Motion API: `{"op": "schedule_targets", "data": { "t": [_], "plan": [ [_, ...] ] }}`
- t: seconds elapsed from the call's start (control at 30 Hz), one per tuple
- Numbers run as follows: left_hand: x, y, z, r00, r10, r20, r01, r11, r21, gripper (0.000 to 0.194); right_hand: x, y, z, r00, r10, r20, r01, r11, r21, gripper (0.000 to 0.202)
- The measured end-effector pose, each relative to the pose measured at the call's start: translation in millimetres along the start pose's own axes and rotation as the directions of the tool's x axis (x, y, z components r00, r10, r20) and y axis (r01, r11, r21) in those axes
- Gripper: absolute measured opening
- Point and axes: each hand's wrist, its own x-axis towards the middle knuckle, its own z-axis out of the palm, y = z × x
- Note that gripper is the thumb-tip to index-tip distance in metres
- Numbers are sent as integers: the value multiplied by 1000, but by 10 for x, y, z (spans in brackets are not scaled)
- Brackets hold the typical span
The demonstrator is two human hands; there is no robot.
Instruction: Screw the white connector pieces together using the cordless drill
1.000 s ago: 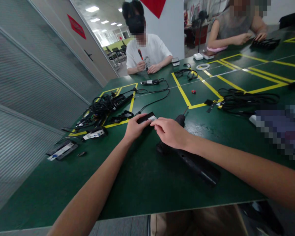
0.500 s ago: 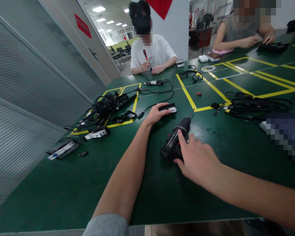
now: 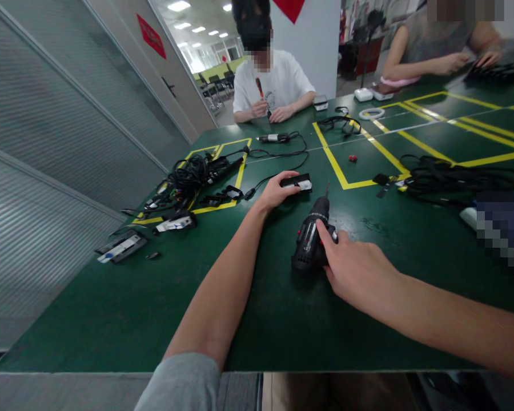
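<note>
My left hand [image 3: 275, 192] rests on a small black device with a white label [image 3: 297, 184], holding it down on the green table [image 3: 154, 297]. My right hand [image 3: 354, 269] grips the handle of a black electric screwdriver [image 3: 312, 235] that stands on the table with its bit pointing away from me. The bit tip is a short way right of the labelled device. A black cable [image 3: 278, 170] runs from the device toward the back.
A tangle of black cables and adapters [image 3: 192, 174] lies at the left inside yellow tape lines. Flat labelled parts [image 3: 120, 249] lie near the left edge. More cables [image 3: 454, 177] lie at the right. Two other people work at the far side.
My right hand left the small device, moved back to the screwdriver and closed on its handle. The left hand slid the device a little farther away. The view shifted slightly.
</note>
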Motion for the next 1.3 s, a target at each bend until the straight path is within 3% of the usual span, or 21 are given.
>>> {"op": "schedule_targets", "data": {
  "t": [0.13, 0.23, 0.47, 0.83, 1.3],
  "plan": [
    [20, -69, 7, 999, -8, -42, 10, 998, 57, 41, -33, 62, 44, 1000, -4, 1, 4, 999, -50, 82],
    [28, -91, -6, 997, 59, -51, -53, 992, 118, 34, -35, 130, 68, 1000, 22, -2, -22, 998, -57, 80],
    [24, -83, -50, 982, 190, -4, -184, 958, 218, 29, 17, 318, 99, 999, 28, -16, -28, 1000, -14, 82],
    [-134, 62, 55, 930, 366, 34, -332, 796, 505, 28, 7, 298, 94, 998, 6, -58, -7, 1000, -24, 82],
    [-122, 31, 70, 934, 356, 33, -321, 791, 521, 30, 22, 285, 75, 999, 22, -33, -23, 999, -27, 81]
  ]
}}
